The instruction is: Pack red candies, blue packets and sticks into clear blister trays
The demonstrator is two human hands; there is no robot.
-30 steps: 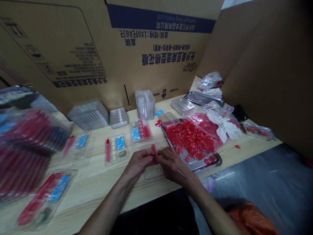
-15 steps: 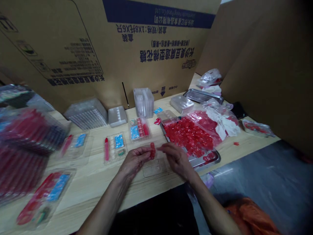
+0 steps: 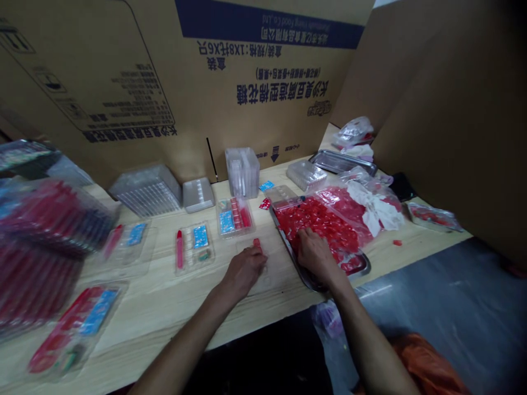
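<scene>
A small red piece [image 3: 257, 243] is gripped by the closed fingers of the left hand [image 3: 246, 267], at their one o'clock, above a clear plastic tray [image 3: 269, 278]. At three o'clock, a pile of red pieces [image 3: 331, 222] in a metal tray [image 3: 365, 264] is touched by the right hand [image 3: 316, 252]; whether its hidden fingertips are closed cannot be told.

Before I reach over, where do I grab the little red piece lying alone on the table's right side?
Probably pinch the red piece by two opposite sides, from above: it's small, low on the table, and lies apart from the metal tray.
</scene>
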